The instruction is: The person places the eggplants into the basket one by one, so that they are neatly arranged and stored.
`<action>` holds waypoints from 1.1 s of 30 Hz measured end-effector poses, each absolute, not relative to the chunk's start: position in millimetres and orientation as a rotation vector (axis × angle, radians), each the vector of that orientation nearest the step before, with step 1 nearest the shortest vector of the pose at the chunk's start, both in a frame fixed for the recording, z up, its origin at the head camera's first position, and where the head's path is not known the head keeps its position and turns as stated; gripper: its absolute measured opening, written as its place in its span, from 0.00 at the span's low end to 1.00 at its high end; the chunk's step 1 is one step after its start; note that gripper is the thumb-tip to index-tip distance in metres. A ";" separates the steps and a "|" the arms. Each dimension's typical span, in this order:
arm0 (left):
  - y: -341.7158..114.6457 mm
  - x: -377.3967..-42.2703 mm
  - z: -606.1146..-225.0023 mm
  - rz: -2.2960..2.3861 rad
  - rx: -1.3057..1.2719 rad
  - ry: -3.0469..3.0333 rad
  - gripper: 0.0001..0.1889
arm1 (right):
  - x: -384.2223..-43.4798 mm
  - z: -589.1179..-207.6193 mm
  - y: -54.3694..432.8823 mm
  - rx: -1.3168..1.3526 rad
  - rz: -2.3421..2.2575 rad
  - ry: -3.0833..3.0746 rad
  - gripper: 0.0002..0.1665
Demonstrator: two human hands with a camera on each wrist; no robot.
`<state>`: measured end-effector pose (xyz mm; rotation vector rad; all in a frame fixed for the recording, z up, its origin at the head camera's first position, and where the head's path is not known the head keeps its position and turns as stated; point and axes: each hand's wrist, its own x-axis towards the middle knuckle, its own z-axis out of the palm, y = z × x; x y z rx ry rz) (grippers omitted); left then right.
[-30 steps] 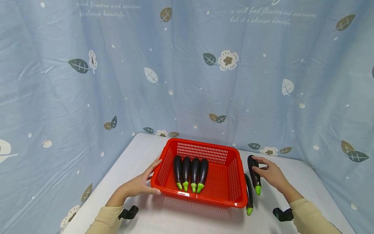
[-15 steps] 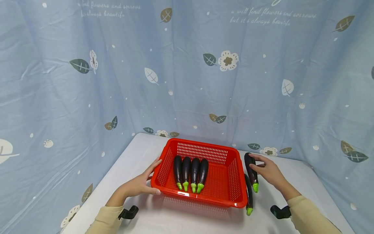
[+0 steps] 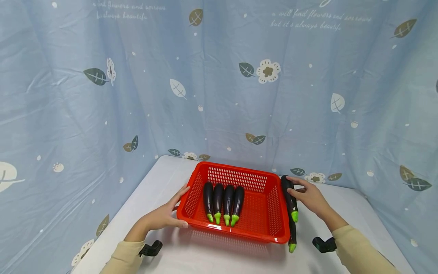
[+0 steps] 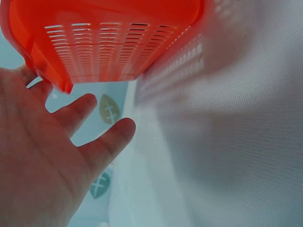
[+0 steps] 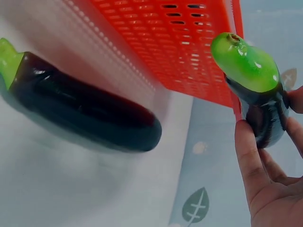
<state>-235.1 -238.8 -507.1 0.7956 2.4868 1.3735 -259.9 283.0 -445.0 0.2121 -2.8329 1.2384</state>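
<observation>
Between the thumb and fingers of my right hand (image 3: 312, 197) is a glossy dark eggplant (image 5: 266, 116) with a green cap. It is raised beside the right rim of a red slotted basket (image 3: 254, 232), overlapping that rim in the head view. A second eggplant (image 5: 87, 104) lies on the table below it, alongside the basket. Inside the basket, several eggplants (image 3: 223, 201) lie in a row, stems toward me, filling the left half. My left hand (image 3: 162, 217) rests against the basket's left rim, thumb along the front corner; in the left wrist view its lower fingers (image 4: 106, 146) extend straight, free of the basket.
The basket stands on a white-covered table (image 3: 205, 258), with its bare red floor showing on the right half. A blue curtain (image 3: 219, 114) printed with leaves and flowers hangs behind and at both sides. Black wrist cameras (image 3: 323, 244) sit under both wrists.
My right hand has carried the eggplant left, and slightly away from me, up to the basket's right rim. The left hand and the basket have stayed in place.
</observation>
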 end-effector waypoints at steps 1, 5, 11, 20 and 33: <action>-238.6 -235.0 -506.8 1.373 0.795 2.487 0.62 | -260.7 -445.0 282.1 0.214 1.238 -2.831 0.37; -238.1 -234.2 -505.7 1.377 0.789 2.481 0.62 | -263.7 -444.7 277.4 0.228 1.232 -2.831 0.37; -237.6 -234.0 -505.4 1.386 0.795 2.474 0.62 | -265.7 -442.2 269.5 0.250 1.243 -2.829 0.36; -238.0 -234.2 -505.6 1.392 0.803 2.470 0.62 | -269.3 -439.6 254.2 0.270 1.256 -2.821 0.35; -238.1 -234.9 -506.3 1.395 0.799 2.468 0.62 | -275.9 -438.0 233.9 0.280 1.344 -2.792 0.33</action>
